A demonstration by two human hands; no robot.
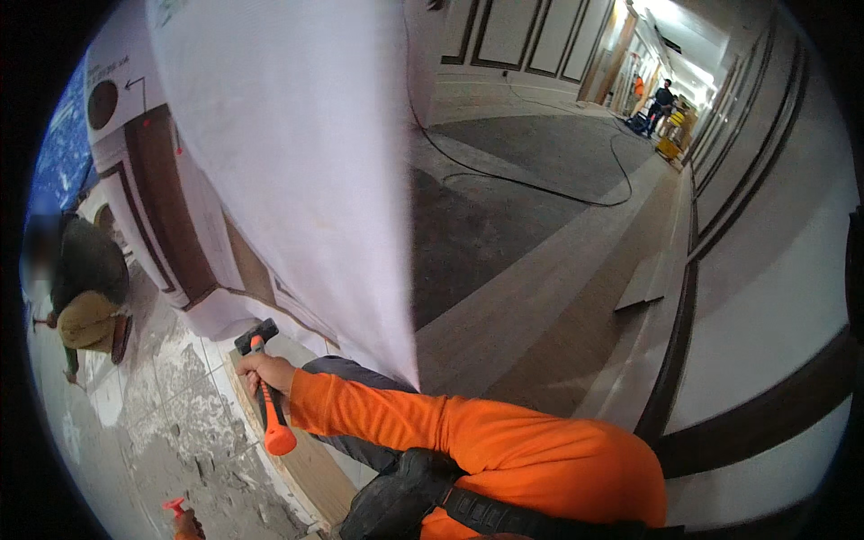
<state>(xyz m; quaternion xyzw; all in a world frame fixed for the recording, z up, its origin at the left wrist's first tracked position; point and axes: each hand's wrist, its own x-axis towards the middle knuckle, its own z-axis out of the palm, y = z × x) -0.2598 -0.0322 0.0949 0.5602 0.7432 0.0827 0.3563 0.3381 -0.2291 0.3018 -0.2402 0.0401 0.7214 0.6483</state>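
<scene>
My right hand [263, 371], its orange-sleeved arm stretched across the view, is closed around a hammer [279, 437] close to its black head. The handle is orange and black, with its orange end pointing toward me. Below the hammer lies a pale wooden board [319, 481] along the edge of the rough tiled floor [193, 405]. At the lower left edge, my left hand [186, 524] is closed around a small tool with a red, flared end [174, 505]. The rest of that tool is hidden, so its kind cannot be made out.
A white sheet [288, 135] hangs beside my right hand. Another person [85, 270] crouches on the far left. Beyond the sheet, a black cable [531, 187] crosses the floor. A loose plank [641, 283] lies by the panelled right wall [765, 297]; a distant person [662, 103] stands in the corridor.
</scene>
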